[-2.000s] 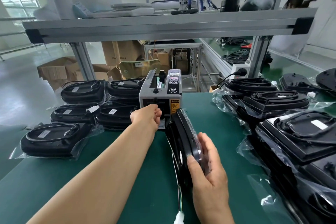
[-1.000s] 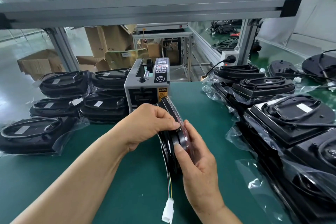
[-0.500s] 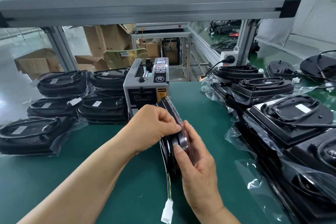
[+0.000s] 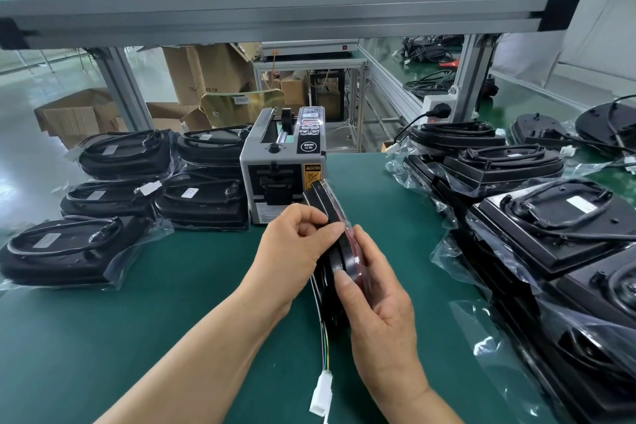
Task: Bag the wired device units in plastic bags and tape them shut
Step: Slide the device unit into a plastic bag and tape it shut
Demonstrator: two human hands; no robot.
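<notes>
Black plastic unit (image 4: 325, 198) is stood up on its edge in the middle of the green mat (image 4: 172, 320), just in front of the tape dispenser (image 4: 275, 175), w/ a thin clear bag (image 4: 346, 222) pulled tight round it. Right hand (image 4: 382, 317) is clamped round the near end, thumb lying on the rim right by a shiny bit of tape (image 4: 338, 267). Left hand (image 4: 292, 237) has its fingers curled in, pinching at the unit's top edge. It's prob folding the bag flap or holding another strip, can't tell which tbh. The wire (image 4: 324, 351) trails out the bottom toward the person and ends in a white connector (image 4: 321, 394) lying on the mat. Can't see if the bag covers it.

Progress-wise, imo this one's bagged and mid-taping, so nearly done. Left side has sealed units (image 4: 203, 203) stacked up, so a decent batch looks finished. Right side is a bigger heap (image 4: 550, 227) sitting in loose, open-looking bags, and those prob need closing + tape. Further back right there's a couple of bare units (image 4: 605, 124) w/ no bag afaict. So plenty left. Cardboard boxes (image 4: 206, 76) sit on the floor behind the bench.
</notes>
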